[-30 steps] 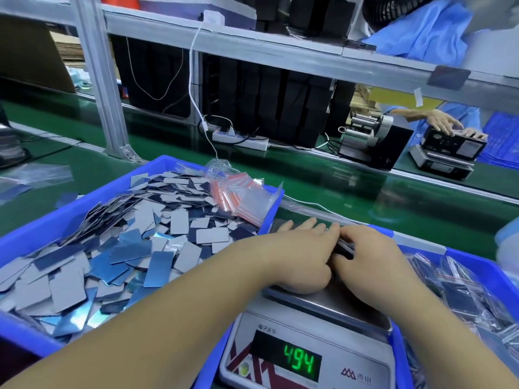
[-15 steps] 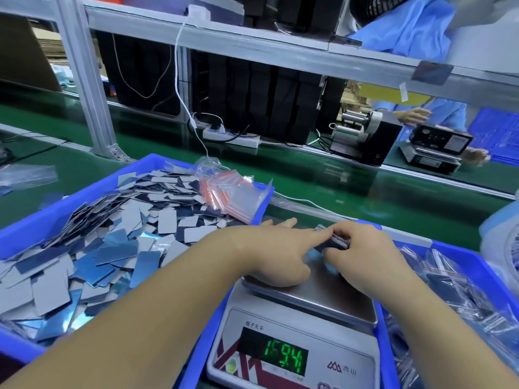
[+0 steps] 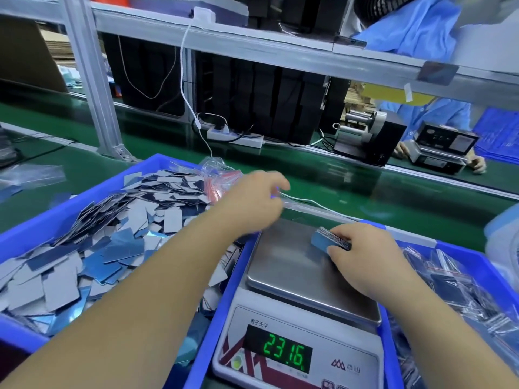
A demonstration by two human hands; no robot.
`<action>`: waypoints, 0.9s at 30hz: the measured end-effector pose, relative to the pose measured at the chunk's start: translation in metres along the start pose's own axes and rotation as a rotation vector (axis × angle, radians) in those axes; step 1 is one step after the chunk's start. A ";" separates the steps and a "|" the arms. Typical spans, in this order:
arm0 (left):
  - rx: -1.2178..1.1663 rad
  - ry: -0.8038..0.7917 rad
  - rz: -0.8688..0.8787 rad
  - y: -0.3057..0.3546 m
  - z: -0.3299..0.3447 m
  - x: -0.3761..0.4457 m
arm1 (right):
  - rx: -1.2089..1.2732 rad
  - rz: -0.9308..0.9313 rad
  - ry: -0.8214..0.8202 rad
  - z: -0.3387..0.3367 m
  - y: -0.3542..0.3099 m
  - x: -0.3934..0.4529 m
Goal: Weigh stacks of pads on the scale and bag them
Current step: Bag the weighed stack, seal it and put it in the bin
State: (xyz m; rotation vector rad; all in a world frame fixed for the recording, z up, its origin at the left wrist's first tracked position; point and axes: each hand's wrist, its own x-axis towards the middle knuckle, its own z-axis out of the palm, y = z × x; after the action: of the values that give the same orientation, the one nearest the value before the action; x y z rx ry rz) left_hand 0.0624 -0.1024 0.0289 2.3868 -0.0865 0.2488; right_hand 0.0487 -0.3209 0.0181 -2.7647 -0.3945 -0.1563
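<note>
Weighing risk: right hand (image 3: 362,254) grasping pad stack (image 3: 331,241) on scale (image 3: 303,276) skews reading.
Bag risk: left hand (image 3: 258,200) blurred, possibly pinching bags (image 3: 222,178); several may lift.

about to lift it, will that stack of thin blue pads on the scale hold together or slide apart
The stack of thin blue pads probably fans apart: its edges already look staggered. Glossy faces suggest slipperiness. Likely light, so the right hand should pinch both sides.

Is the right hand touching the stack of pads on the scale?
Touching. The head view shows the right hand with its fingers curled over the stack of pads, which rests on the scale.
</note>
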 end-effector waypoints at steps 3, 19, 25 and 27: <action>0.210 0.232 -0.289 -0.040 -0.006 0.017 | 0.043 -0.002 -0.004 0.000 -0.001 -0.001; 0.179 0.276 -0.432 -0.058 -0.010 0.022 | 0.141 -0.017 -0.030 0.000 -0.005 -0.004; -0.490 0.122 -0.121 -0.018 -0.001 0.009 | 0.777 0.078 0.073 -0.006 -0.005 -0.004; -0.497 0.060 -0.064 -0.012 0.010 0.008 | 0.988 0.074 0.047 -0.009 -0.008 -0.005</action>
State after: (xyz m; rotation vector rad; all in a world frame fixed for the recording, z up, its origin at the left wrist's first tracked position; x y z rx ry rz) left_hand 0.0730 -0.1001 0.0157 1.8837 -0.0374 0.2369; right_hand 0.0414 -0.3180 0.0282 -1.7934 -0.2528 0.0041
